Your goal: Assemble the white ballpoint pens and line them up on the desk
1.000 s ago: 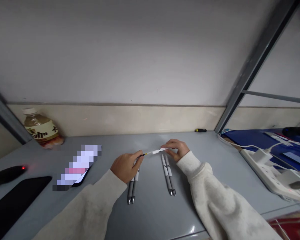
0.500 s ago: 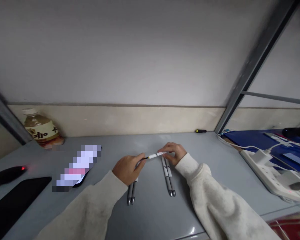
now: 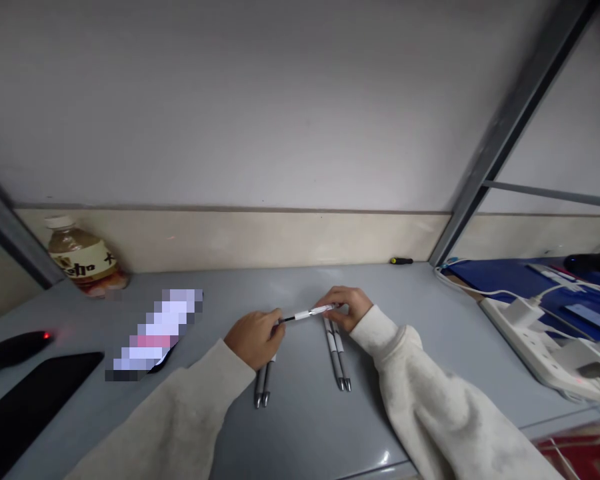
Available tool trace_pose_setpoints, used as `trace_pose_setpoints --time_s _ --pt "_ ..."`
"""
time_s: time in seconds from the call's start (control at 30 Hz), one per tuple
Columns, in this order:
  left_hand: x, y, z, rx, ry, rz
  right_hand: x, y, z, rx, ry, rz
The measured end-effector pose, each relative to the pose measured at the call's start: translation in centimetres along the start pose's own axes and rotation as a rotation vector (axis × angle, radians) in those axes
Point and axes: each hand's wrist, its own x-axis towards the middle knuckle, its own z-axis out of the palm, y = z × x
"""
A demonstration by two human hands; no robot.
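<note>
My left hand point(image 3: 255, 337) is closed in a pinch around the left end of a pen. A thin dark length, which looks like its refill, shows between those fingers and the white barrel point(image 3: 306, 314). The fingers of my right hand point(image 3: 346, 308) pinch the barrel's other end, partly covering it. Two white-and-grey pens point(image 3: 336, 350) with silver tips lie side by side below my right hand. Another pair of pens point(image 3: 263, 387) lies below my left hand, their upper ends hidden by it. What sits inside my left fingers is covered.
On the left stand a drink bottle point(image 3: 84, 260), a blurred-out phone point(image 3: 155, 337), a black flat device point(image 3: 40, 407) and a dark object with a red light point(image 3: 17, 350). A small screwdriver-like tool point(image 3: 401, 261) lies by the wall. At right is a power strip point(image 3: 520, 347) with plugs and cables.
My left hand has drawn slightly left. The yellow bit at the barrel's end no longer shows, and more of the white barrel is visible. My right hand stays nearly in place.
</note>
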Motion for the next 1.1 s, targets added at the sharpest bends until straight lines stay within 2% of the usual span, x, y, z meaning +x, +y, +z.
trace_pose_setpoints --time_s 0.2,0.37,0.73,0.83,0.93,1.1 --pt "0.0 0.4 -0.2 0.062 -0.04 0.001 0.0 0.2 0.3 0.007 -0.011 -0.063" --pt "-0.2 0.7 -0.1 0.119 -0.028 0.015 0.0 0.1 0.8 0.05 -0.029 -0.074" --pt "-0.3 0.7 -0.4 0.254 -0.034 -0.021 -0.4 -0.8 1.3 0.293 -0.053 0.214" --pt "-0.4 0.8 -0.4 0.266 -0.011 -0.011 -0.5 -0.6 1.6 0.435 -0.127 0.278" --pt "-0.3 0.9 -0.5 0.262 0.001 -0.014 -0.5 -0.4 1.9 0.553 -0.168 0.308" --pt "-0.2 0.8 -0.6 0.253 0.007 -0.025 -0.5 -0.4 1.6 0.574 -0.089 0.289"
